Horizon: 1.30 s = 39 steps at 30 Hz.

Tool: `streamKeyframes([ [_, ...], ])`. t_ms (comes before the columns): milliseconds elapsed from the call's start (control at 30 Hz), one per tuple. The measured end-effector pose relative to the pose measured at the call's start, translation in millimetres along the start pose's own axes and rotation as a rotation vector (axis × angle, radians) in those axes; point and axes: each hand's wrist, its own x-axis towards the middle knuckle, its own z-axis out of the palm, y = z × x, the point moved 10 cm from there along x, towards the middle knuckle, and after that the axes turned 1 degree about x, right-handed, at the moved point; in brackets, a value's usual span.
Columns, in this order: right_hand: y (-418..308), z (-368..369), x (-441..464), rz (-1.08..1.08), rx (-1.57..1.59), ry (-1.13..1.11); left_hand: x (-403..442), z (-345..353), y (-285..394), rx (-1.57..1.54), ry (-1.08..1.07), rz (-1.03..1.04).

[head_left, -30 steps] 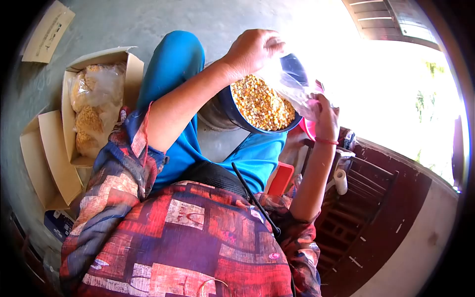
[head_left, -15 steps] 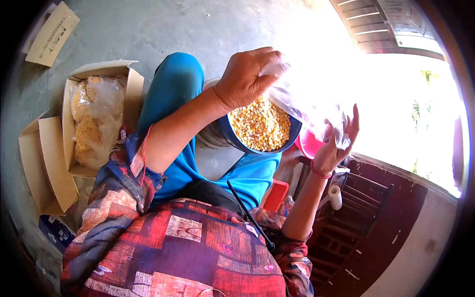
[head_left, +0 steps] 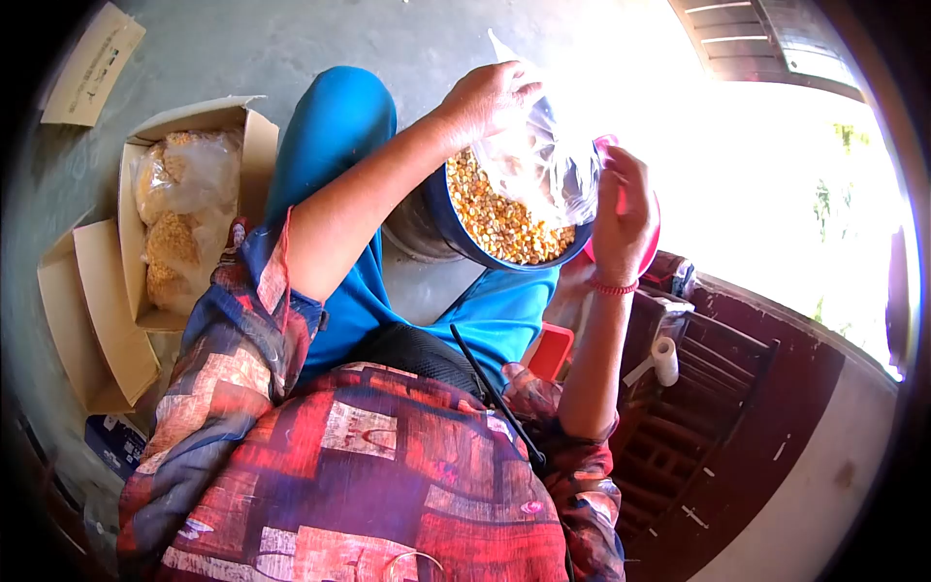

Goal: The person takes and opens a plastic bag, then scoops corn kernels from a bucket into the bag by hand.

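A clear plastic bag [head_left: 543,165] stretches between my hands over a blue bucket [head_left: 449,221] of yellow corn kernels [head_left: 504,221]. My left hand [head_left: 492,99] pinches the bag's upper edge above the bucket's far left side. At the bucket's right, my right hand [head_left: 624,209], with a red bracelet at the wrist, has its fingers closed on the bag's right side. The bag covers part of the kernels. Behind my right hand a pink container [head_left: 652,233] shows in part.
An open cardboard box [head_left: 260,165] with bagged orange-yellow food stands at the left, beside more cardboard [head_left: 105,301]. A red object [head_left: 551,351] lies near my right knee. At the right are a white roll [head_left: 665,361] and a dark rack [head_left: 722,354].
Over the last half second my right hand has moved up and left, and its spread fingers have closed on the bag. The bag now hangs wider over the kernels.
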Motion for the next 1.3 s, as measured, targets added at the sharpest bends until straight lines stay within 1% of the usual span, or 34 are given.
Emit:
streamKeyframes([
  [33, -12.8, 22.3, -1.2, -0.049, 0.090, -0.143, 0.7, 1.1, 2.0, -0.040, 0.016, 0.028],
  [67, -26.2, 41.6, 0.0, -0.041, 0.105, -0.226, -2.5, 1.9, 11.0, -0.050, 0.019, 0.090],
  [100, -21.8, 55.0, 2.6, -0.111, 0.056, -0.228, -3.4, 1.2, 13.2, -0.050, 0.016, 0.092],
  [167, -3.6, 62.7, 11.0, -0.096, -0.086, -0.062, -6.1, 9.6, 22.7, -0.098, -0.129, 0.141],
  [233, 10.3, 87.0, 23.2, -0.105, -0.234, -0.214, -8.9, 1.7, 26.4, -0.117, -0.121, 0.139],
  [300, 18.6, 98.4, 30.3, -0.208, -0.306, -0.215, -10.7, -6.5, 34.5, -0.175, -0.098, 0.216],
  [333, 47.7, 105.1, 36.1, -0.075, -0.381, -0.251, -10.9, -7.8, 36.1, -0.135, -0.166, 0.141],
  [367, 70.4, 106.7, 39.9, 0.060, -0.456, -0.288, -9.5, -3.9, 31.1, -0.139, -0.166, 0.138],
  [400, 90.8, 102.5, 44.8, 0.160, -0.485, -0.365, -5.2, -7.7, 28.0, -0.296, -0.091, 0.172],
  [433, 115.2, 104.2, 48.8, 0.160, -0.378, -0.438, -0.9, -13.9, 23.3, -0.453, -0.015, 0.206],
  [467, 129.6, 95.4, 57.8, 0.126, -0.516, -0.471, 0.3, -22.9, 30.3, -0.406, 0.027, 0.319],
  [500, 137.3, 90.8, 62.5, 0.090, -0.654, -0.502, -5.3, -28.0, 40.6, -0.444, -0.066, 0.188],
  [533, 117.1, 82.4, 61.7, 0.111, -0.579, -0.506, -9.3, -37.2, 55.1, -0.499, -0.045, 0.228],
  [567, 110.8, 76.3, 61.0, 0.200, -0.646, -0.555, -11.8, -43.0, 62.9, -0.553, -0.024, 0.268],
  [600, 102.9, 73.6, 64.4, 0.186, -0.723, -0.586, -7.9, -41.4, 56.5, -0.553, -0.024, 0.267],
  [633, 100.2, 71.7, 65.8, 0.171, -0.800, -0.617, -1.8, -33.9, 50.1, -0.429, -0.059, 0.323],
  [667, 78.9, 67.1, 70.7, -0.011, -0.812, -0.459, -1.1, -27.1, 50.0, -0.305, -0.094, 0.376],
  [700, 68.8, 66.7, 73.5, -0.067, -0.734, -0.382, -0.9, -21.4, 45.3, -0.305, -0.094, 0.376],
  [767, 33.4, 87.1, 62.3, -0.179, -0.293, -0.399, 1.4, -21.0, 42.2, -0.135, 0.063, 0.372],
  [800, 10.1, 100.5, 51.2, -0.422, -0.167, -0.388, 5.6, -16.6, 36.2, -0.228, 0.059, 0.329],
  [833, 30.1, 124.5, 36.3, -0.311, -0.471, -0.566, -8.8, -31.9, 65.0, -0.143, 0.147, 0.406],
  [900, 61.9, 138.5, 21.6, -0.154, -0.664, -0.738, -10.1, -34.4, 64.5, -0.046, 0.137, 0.343],
  [933, 73.5, 139.6, 14.8, -0.098, -0.702, -0.804, -8.2, -35.5, 65.8, -0.047, 0.132, 0.343],
  [967, 84.4, 139.0, 8.1, -0.043, -0.740, -0.871, -11.3, -38.7, 81.2, 0.033, 0.163, 0.490],
  [1000, 91.0, 135.2, 5.3, -0.048, -0.703, -0.876, -16.2, -40.6, 95.5, 0.114, 0.196, 0.637],
  [1033, 86.6, 130.0, 4.9, -0.052, -0.667, -0.880, -13.7, -41.2, 95.1, 0.112, 0.194, 0.637],
  [1067, 89.5, 129.7, 5.0, -0.045, -0.719, -0.969, -8.5, -38.9, 92.2, 0.125, 0.161, 0.605],
  [1100, 92.2, 126.7, 7.3, -0.055, -0.838, -1.003, -2.1, -36.9, 89.3, 0.138, 0.126, 0.574],
  [1133, 82.9, 115.8, 21.3, -0.045, -0.782, -0.829, 3.9, -29.9, 91.2, 0.128, 0.031, 0.607],
  [1167, 74.5, 101.7, 33.3, -0.038, -0.727, -0.652, 4.9, -24.2, 88.4, 0.124, 0.028, 0.613],
  [1200, 54.0, 93.2, 48.5, -0.134, -0.585, -0.424, 3.8, -22.4, 85.1, 0.066, 0.066, 0.625],
  [1233, 31.4, 86.6, 57.7, -0.247, -0.444, -0.297, 1.7, -25.3, 87.1, 0.009, 0.104, 0.635],
  [1267, 20.5, 86.6, 60.9, -0.336, -0.430, -0.249, 2.5, -13.2, 81.6, 0.045, -0.007, 0.567],
  [1300, 10.0, 86.5, 61.0, -0.426, -0.414, -0.202, -2.4, -8.8, 84.5, 0.007, -0.048, 0.597],
])
